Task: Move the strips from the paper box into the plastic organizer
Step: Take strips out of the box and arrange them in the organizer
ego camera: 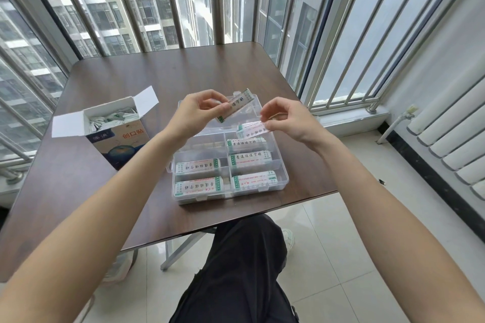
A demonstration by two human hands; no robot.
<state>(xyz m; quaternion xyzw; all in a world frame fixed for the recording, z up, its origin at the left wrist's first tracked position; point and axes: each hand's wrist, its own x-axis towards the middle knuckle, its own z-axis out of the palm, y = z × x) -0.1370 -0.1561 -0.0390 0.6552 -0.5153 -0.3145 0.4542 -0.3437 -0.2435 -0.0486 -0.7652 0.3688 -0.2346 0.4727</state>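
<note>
Paper-wrapped white strips with green ends are the load: light, thin and floppy by the look of them, so I judge a fingertip pinch near one end or across the middle suits them, with care not to crease them. At centre frame the left hand point(196, 110) pinches a small stack of strips point(234, 107), tilted, above the far end of the clear plastic organizer point(285, 181). The right hand point(284, 119) pinches one strip point(252, 130) by its end over an upper right compartment. More strips fill the nearer compartments. Others remain in the open white-and-blue paper box point(115, 136) at left on the brown surface point(162, 68).
</note>
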